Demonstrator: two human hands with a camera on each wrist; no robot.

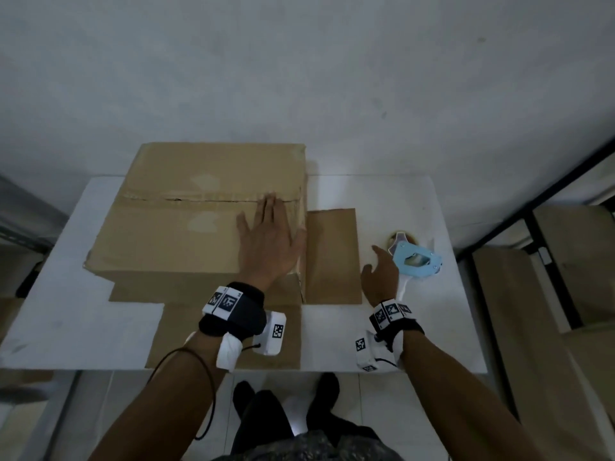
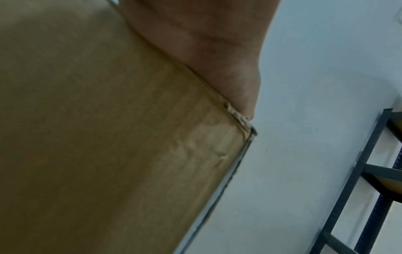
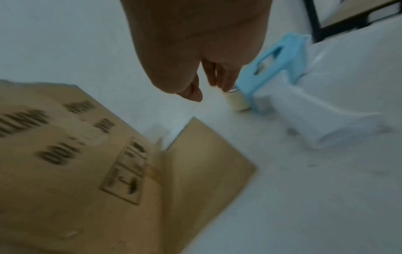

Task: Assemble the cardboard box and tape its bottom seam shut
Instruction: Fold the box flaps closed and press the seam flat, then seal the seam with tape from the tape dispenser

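Cardboard box (image 1: 186, 227) sits upside down on white table (image 1: 66, 314), bottom flaps folded shut, center seam (image 1: 199, 198) running across the upward face w/ a thin gap showing. Left hand (image 1: 269, 241) lies flat on that face, fingers straight and spread, fingertips (image 1: 270, 201) reaching the seam near the box's right edge; pinky side hangs over that edge. Open flaps splay out on the table: one just right of the left hand (image 1: 332, 254), another under the left wrist toward the person. Right hand (image 1: 379, 277) hovers past that right flap, fingers relaxed and extended, holding nothing, tips just beside the blue tape dispenser (image 1: 417, 261); contact can't be told. Dispenser lies on the table w/ its tape roll (image 3: 237, 103) by the fingertips. Metal shelving (image 2: 369, 171) stands off to the right.
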